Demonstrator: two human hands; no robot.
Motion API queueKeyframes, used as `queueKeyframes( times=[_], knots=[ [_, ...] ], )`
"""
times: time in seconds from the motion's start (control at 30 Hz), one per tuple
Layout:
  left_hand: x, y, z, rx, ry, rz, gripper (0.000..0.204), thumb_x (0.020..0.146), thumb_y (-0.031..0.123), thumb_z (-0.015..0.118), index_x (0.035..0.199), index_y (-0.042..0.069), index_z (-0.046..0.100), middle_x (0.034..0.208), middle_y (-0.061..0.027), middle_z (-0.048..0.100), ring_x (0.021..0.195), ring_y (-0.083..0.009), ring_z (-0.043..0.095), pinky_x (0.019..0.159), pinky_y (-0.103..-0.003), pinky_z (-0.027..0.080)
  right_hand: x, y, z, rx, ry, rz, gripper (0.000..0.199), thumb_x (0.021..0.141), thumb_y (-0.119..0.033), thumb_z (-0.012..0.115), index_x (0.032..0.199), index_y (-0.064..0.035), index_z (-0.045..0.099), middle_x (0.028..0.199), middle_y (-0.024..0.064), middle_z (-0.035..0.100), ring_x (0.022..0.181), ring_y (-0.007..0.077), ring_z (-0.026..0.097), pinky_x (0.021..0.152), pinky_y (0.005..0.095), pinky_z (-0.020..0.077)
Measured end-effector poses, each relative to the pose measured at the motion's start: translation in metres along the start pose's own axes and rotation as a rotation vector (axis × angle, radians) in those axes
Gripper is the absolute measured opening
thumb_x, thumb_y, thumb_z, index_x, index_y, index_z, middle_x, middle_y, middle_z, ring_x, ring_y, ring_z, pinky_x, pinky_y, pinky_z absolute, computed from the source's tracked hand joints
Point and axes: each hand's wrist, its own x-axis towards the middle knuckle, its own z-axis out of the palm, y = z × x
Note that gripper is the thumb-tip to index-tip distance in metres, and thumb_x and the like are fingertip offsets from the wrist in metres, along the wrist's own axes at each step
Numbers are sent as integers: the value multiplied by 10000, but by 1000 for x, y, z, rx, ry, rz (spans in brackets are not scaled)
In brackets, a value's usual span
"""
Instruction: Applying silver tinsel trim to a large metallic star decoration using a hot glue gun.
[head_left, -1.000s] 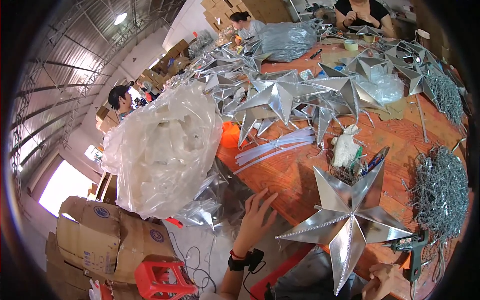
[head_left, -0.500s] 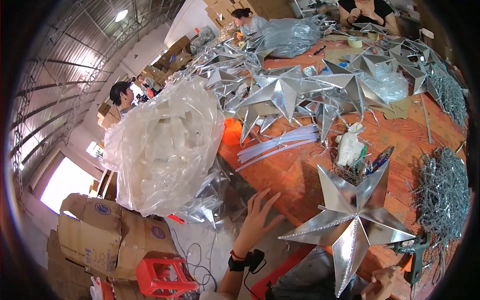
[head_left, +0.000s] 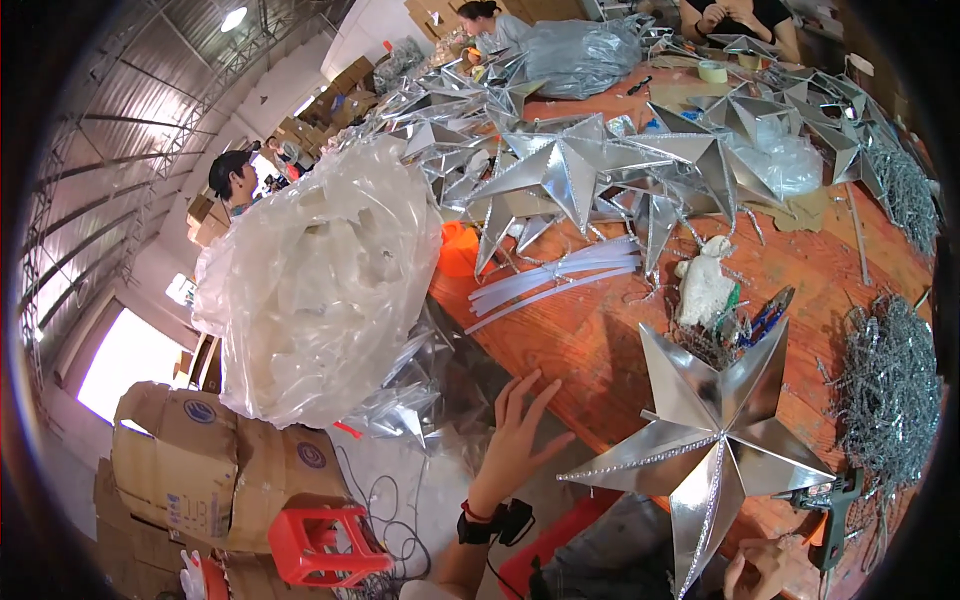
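A large silver five-pointed star [head_left: 715, 400] stands tilted at the table's near edge, beaded silver trim along some of its ridges. Left of it, my left hand [head_left: 515, 440] is open in the air, fingers spread and touching nothing I can see. My right hand [head_left: 758, 568] is low beside the star's lower points, fingers curled in; whatever they hold is hidden. Close to that hand lies a dark green glue gun [head_left: 838, 525], its nozzle behind the star's right point. Farther off are translucent glue sticks [head_left: 560, 275].
Silver tinsel [head_left: 888, 395] is heaped at the right. A white lump [head_left: 705, 285] sits by blue-handled tools [head_left: 770, 312]. More silver stars [head_left: 555, 175] cover the far table [head_left: 540, 355]. Left are a big plastic bag [head_left: 320, 280], cardboard boxes [head_left: 180, 470] and a red stool [head_left: 325, 545]. Other people work beyond.
The view has shifted slightly, so the background sits a little further left. Both hands and the star stay almost where they were.
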Motion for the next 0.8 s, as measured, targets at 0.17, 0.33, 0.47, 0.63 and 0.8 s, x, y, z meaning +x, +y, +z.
queueKeyframes(
  times=[0.17, 0.33, 0.47, 0.63, 0.8],
  knots=[
    [-3, 2, 1, 4, 1, -5, 624, 751, 261, 678, 1297, 142, 401, 1356, -118, 293, 1230, -361, 255, 996, -435, 300, -2, -2, 2, 150, 81, 18, 227, 769, -64, 655, 954, -34, 527, 818, 100, 633, 610, 172, 571, 541, 229, 446],
    [-2, -2, 5, -9, -6, -4, 622, 749, 256, 681, 1294, 139, 404, 1355, -118, 296, 1230, -359, 258, 997, -435, 301, 12, -3, 3, 140, 81, -22, 186, 760, -45, 626, 909, -42, 514, 771, 85, 597, 607, 190, 544, 599, 284, 444],
    [-1, 4, -3, -4, 17, 1, 621, 743, 244, 687, 1288, 140, 411, 1351, -116, 300, 1230, -356, 258, 997, -433, 301, 12, -6, -3, 153, 97, -54, 151, 760, -31, 595, 883, -39, 507, 741, 75, 576, 639, 212, 539, 666, 351, 437],
    [3, -2, 4, -5, 19, -14, 626, 731, 244, 696, 1283, 145, 418, 1346, -111, 305, 1228, -352, 259, 998, -435, 297, 12, 1, 4, 192, 110, -77, 140, 763, -33, 591, 878, -36, 512, 746, 73, 568, 636, 209, 539, 651, 338, 440],
    [1, -3, 7, -10, 33, -12, 631, 716, 249, 707, 1276, 155, 430, 1347, -100, 306, 1228, -345, 257, 997, -431, 294, 9, -2, 3, 189, 111, -54, 152, 763, -15, 588, 893, -35, 511, 748, 80, 565, 611, 203, 536, 649, 335, 445]
  ],
)
